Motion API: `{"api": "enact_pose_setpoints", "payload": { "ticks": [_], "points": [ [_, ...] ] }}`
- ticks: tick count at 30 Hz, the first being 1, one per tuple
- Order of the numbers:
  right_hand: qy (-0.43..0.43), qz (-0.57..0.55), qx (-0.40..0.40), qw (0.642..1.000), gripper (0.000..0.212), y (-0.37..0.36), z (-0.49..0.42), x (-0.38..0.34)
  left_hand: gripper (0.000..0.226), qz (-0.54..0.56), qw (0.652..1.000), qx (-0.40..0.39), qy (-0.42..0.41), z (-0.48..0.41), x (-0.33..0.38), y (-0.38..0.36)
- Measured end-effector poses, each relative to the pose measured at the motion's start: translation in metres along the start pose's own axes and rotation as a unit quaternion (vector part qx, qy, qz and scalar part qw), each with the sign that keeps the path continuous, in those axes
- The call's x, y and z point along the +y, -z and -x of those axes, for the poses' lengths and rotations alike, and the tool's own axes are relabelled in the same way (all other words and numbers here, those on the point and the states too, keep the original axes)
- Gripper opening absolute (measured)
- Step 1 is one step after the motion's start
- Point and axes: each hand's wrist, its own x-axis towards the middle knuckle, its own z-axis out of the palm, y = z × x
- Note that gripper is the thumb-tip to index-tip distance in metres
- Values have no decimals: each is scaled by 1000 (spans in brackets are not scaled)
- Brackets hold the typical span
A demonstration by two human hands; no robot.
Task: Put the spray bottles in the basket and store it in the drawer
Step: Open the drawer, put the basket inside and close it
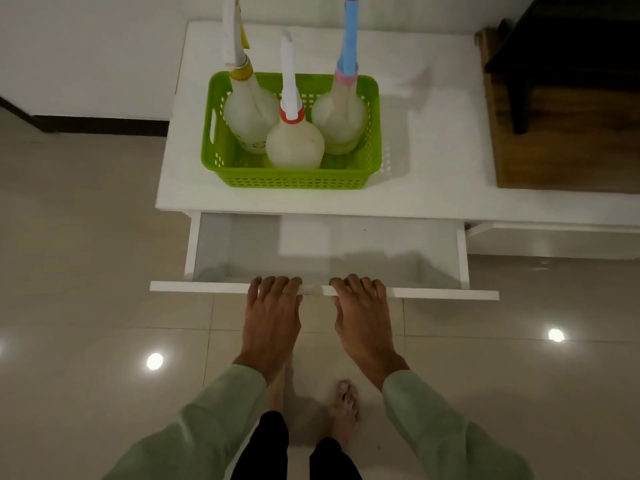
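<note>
A green perforated basket [294,180] stands on the white cabinet top [433,168]. Three translucent spray bottles stand upright inside it: one with a yellow collar [247,112] at the left, one with a red collar [294,143] in front, one with a pink collar and blue head [341,114] at the right. Below, the white drawer [415,294] is pulled out and holds nothing. My left hand [272,317] and my right hand [363,318] both rest over the drawer's front panel, fingers curled over its top edge.
A dark wooden table [554,109] stands at the right, against the cabinet. The glossy tiled floor [86,271] spreads to the left and below. My bare feet [343,410] are on the floor just under the drawer front.
</note>
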Motion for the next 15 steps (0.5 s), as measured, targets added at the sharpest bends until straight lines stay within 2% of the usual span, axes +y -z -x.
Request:
{"api": "enact_pose_setpoints", "payload": {
  "ticks": [7,15],
  "points": [
    [-11,-9,-34,999,40,-8,46,-6,28,5,1000,-20,19,44,3,-10],
    [-29,-46,-49,997,41,-15,92,-14,29,4,1000,-16,25,88,2,-27]
  ]
}}
